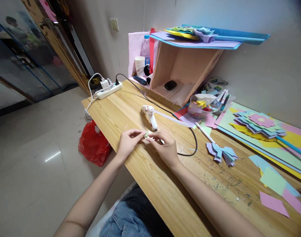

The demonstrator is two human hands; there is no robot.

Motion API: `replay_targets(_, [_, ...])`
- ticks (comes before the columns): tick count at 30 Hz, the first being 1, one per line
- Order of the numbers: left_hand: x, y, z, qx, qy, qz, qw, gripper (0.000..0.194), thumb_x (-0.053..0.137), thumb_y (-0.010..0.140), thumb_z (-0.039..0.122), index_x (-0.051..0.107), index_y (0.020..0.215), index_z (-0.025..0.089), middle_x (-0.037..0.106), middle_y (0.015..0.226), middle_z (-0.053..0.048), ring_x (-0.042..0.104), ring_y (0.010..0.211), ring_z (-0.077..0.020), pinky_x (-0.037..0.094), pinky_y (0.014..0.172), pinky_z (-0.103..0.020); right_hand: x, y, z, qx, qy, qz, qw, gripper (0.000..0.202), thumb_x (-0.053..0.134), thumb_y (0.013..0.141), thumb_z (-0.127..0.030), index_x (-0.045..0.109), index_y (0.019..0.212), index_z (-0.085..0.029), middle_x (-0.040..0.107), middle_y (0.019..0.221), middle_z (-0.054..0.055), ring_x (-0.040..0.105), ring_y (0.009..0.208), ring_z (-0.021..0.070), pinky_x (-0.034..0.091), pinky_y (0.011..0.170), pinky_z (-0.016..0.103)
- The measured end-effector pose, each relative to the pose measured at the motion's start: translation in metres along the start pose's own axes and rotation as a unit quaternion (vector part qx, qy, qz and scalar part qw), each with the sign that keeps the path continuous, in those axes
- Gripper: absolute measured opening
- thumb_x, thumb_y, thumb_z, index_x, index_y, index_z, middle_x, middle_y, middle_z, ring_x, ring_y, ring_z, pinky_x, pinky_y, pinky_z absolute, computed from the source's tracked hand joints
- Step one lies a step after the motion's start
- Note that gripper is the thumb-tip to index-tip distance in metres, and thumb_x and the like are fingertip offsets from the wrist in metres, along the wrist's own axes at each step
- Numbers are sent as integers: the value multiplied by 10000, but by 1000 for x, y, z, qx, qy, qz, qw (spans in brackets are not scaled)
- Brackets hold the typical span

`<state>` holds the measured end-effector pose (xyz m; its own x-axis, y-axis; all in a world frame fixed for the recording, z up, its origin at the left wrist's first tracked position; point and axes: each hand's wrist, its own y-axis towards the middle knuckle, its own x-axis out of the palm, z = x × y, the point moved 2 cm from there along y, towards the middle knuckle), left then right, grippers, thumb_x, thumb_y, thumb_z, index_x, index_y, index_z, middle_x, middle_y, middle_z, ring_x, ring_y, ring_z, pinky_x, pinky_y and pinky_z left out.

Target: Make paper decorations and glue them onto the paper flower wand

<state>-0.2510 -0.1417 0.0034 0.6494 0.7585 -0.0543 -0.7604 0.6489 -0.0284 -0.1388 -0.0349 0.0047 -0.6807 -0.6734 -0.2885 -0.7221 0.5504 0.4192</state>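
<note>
Between the fingertips of both hands is a small pale green piece of paper [146,134], held above the wooden table. My left hand [131,141] pinches it from the left. From the other side, my right hand [165,144] has its thumb and fingers closed near it, and the fingers partly hide how it is gripped. Just beyond my hands a white hot glue gun [150,115] stands on the table, with a glue stick coming out of its back. To the right lies a bow of purple and blue paper [222,152] at the end of a white stick [205,132].
A white power strip [109,91] sits at the table's far left corner; a black cord runs from it. Layered paper flowers [260,123], paper scraps [274,181] and a tub of markers [204,107] lie right. A wooden box [190,65] stands behind. A red bag [93,143] hangs left.
</note>
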Motion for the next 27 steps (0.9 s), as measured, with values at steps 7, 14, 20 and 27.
replay_targets(7, [1,-1,2,-21,-17,9,1000,285,752,638,358,707,780,116,717,801,-81,665,741,-179,525,714,-269,0,1,-2,-66,-63,-13,996,76,595,798,-211,668,776,-200,632,754,46,578,688,154,478,616,281])
replay_targets(14, [-9,4,1,-1,-25,67,997,323,756,630,376,688,797,109,707,776,-83,670,701,-175,542,662,-267,-1,1,0,-86,-83,-16,993,81,583,813,-205,662,793,-206,620,754,46,569,702,166,470,615,292])
replay_targets(20, [-26,23,1,90,20,157,983,300,735,647,385,691,794,127,700,754,-61,664,674,-156,544,653,-258,-3,2,7,-40,-74,0,996,121,601,822,-277,643,730,-211,639,725,36,564,694,171,456,615,302])
replay_targets(27, [-38,46,-11,50,-73,163,983,338,789,565,299,688,819,102,716,827,-93,676,754,-171,550,725,-280,-5,4,10,-13,-90,39,995,144,570,839,-285,658,749,-215,662,759,45,566,735,187,453,650,316])
